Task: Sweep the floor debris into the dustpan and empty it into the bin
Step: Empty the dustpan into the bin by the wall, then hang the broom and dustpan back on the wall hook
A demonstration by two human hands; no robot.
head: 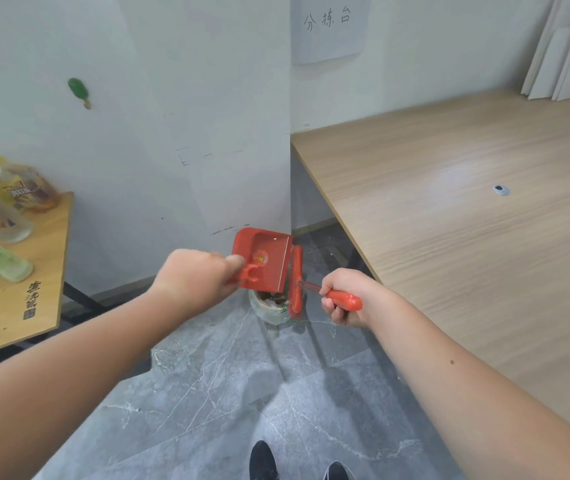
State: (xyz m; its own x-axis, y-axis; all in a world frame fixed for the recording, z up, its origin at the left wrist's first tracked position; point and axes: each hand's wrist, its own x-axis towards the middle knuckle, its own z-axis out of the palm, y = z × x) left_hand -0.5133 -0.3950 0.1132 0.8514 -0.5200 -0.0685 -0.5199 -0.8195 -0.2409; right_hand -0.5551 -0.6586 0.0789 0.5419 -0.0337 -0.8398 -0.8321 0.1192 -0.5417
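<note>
2 bare arms reach forward over a grey marbled floor point(207, 393) toward a corner of white wall. The left hand point(193, 278) has its fingers closed on the handle of a red dustpan point(264, 259), holding it tilted above a small bin point(269, 308) that stands on the floor at the foot of the wall; the pan's open edge points to the right and its lower edge overlaps the bin's mouth. The bin is lined with a clear plastic bag, and some dark debris shows inside it, though what the debris is cannot be made out. The right hand point(344, 296) is wrapped tight around the red grip of a small hand brush point(296, 282), whose red head stands almost upright just beside the pan's open edge, its lower end reaching down over the bin's rim. A round sticker sits on the pan's inner face. To the left, a small wooden table point(34, 306) carries plastic bottles and cups, blurred. To the right is a long wooden desk point(467, 202) with a cable hole in its top and white boards leaning at its far end. A paper sheet with handwritten characters is stuck on the wall above. 2 dark shoes point(264, 460) show at the bottom edge.
</note>
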